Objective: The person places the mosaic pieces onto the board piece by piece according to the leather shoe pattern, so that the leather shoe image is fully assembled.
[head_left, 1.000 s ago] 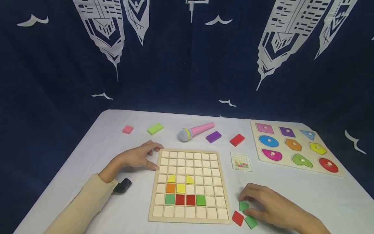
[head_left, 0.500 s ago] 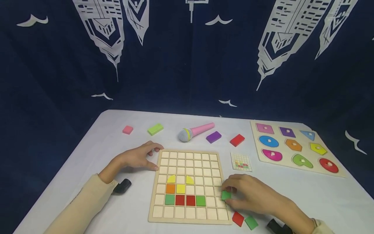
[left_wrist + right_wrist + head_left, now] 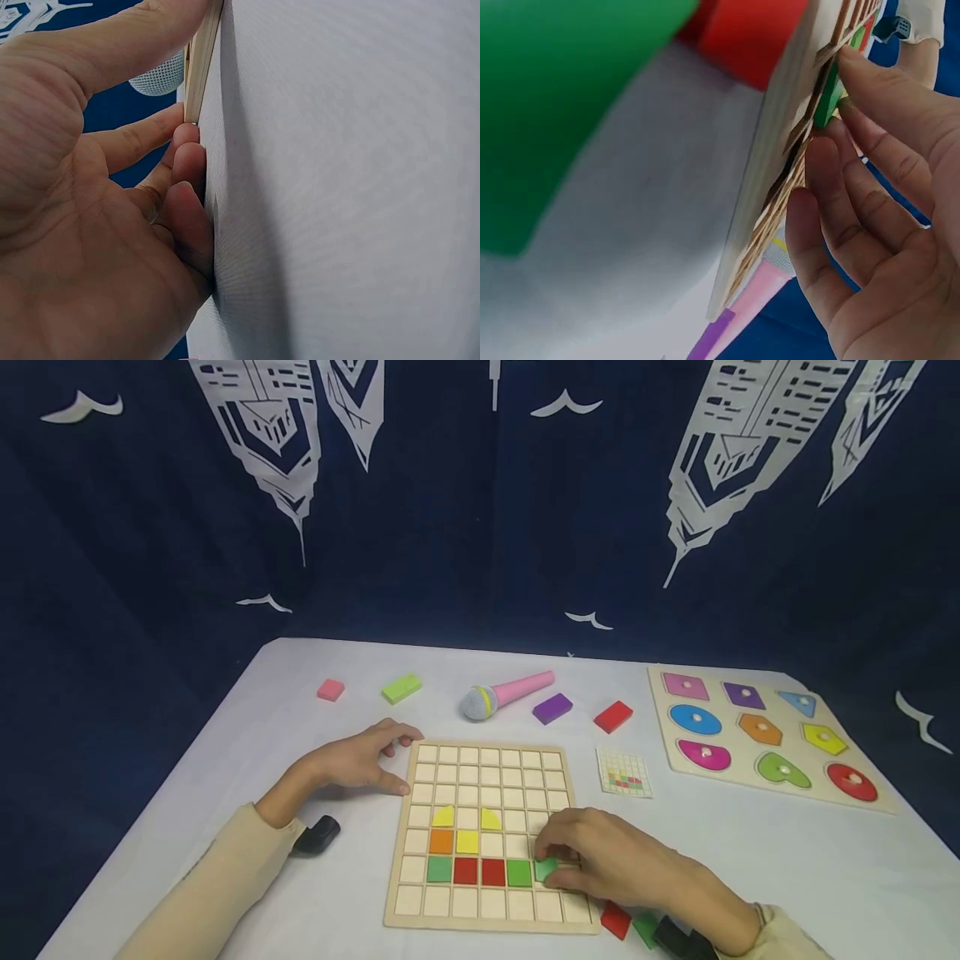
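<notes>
The wooden grid board [image 3: 551, 920] lies on the table with colored tiles in its cells. My right hand [image 3: 611, 853] pinches a green tile [image 3: 544, 869] between thumb and fingers, at the cell just right of another green tile [image 3: 519, 873]. In the right wrist view the pinched green tile [image 3: 829, 97] sits tilted close over the grid. My left hand [image 3: 360, 760] rests by the board's upper left corner, thumb on its left side and index fingertip at the corner. A red tile [image 3: 615, 921] and a green tile [image 3: 645, 929] lie below the right wrist.
A pattern card [image 3: 625, 773] lies right of the board, and a shape puzzle [image 3: 780, 793] beyond it. Behind the board are a pink toy microphone [image 3: 506, 695] and pink [image 3: 331, 690], lime [image 3: 401, 688], purple [image 3: 552, 708] and red [image 3: 613, 717] blocks.
My right hand has picked the green tile off the table beside the board and carried it left and over the grid. The left hand has stayed at the corner.
</notes>
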`<state>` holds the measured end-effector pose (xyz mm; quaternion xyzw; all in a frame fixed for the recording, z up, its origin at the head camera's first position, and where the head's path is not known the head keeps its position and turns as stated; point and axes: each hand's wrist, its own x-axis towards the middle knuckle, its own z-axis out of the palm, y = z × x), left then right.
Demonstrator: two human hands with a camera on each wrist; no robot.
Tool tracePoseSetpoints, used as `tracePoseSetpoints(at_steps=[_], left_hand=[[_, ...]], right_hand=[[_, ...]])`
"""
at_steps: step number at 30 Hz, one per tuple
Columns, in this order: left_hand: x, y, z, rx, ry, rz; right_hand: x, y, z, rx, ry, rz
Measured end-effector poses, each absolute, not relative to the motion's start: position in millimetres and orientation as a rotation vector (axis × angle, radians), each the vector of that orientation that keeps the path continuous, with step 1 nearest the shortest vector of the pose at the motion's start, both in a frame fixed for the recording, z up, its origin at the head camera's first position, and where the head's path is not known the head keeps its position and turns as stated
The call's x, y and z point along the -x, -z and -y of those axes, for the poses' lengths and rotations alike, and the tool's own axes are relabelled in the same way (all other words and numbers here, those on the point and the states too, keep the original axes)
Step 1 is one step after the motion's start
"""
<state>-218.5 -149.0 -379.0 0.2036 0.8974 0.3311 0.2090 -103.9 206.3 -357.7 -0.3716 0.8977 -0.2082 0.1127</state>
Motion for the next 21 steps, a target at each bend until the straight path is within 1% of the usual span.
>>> tracePoseSetpoints(at_steps=[6,11,16,21], left_hand=[[218.3,377.2,149.2,-0.572,-0.924,-2.492],[217.6,377.3,149.6,-0.569,-0.937,-2.482],[216.6,376.4,148.6,-0.548,-0.934,-2.478],[216.1,374.7,149.1,-0.552,-0.944,-2.480]], right_hand=[[93.3,356.9,-205.9,1.159,0.582,-2.705],[78.8,354.6,-210.3,1.104,0.538,-2.703],[68.6,351.6,-225.0,0.973,0.460,-2.717],[70.8,352.2,-252.0,0.755,0.651,-2.634]])
